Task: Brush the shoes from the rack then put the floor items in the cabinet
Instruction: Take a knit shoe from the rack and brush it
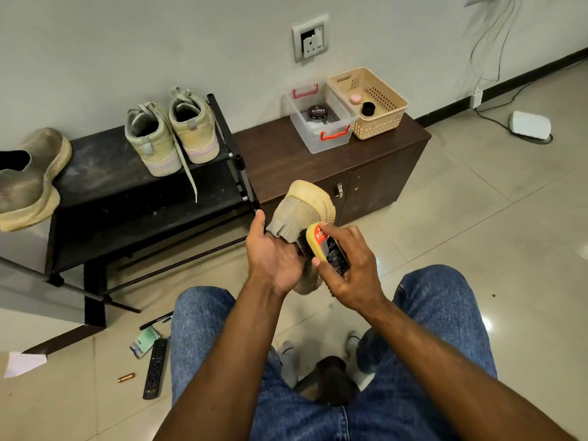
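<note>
- Our left hand [275, 259] holds a tan shoe [305, 214], with the fingers curled around it from below and the thumb up along its side.
- The shoe points up and away from us, toe high, just above our hands.
- Our right hand [348, 265] grips a shoe sponge [327, 246], yellow on top and black below, with fingers and thumb wrapped around it.
- The sponge touches the shoe right beside our left hand.
- Up and to the left of our hands stands a black rack [133, 186] with a pair of shoes [173, 135] on top.
- One more shoe [30, 179] lies on the far left end of the rack.
- Just past our hands is a brown cabinet [366, 167] with a clear box [321, 119] and a basket [370, 103] on it.
- Down to the left of our hands, on the floor, lie a remote [155, 367], a pen [156, 319], a small pack [144, 342] and a little gold tube [126, 377].
- Our legs in jeans [426, 329] are below our hands.
</note>
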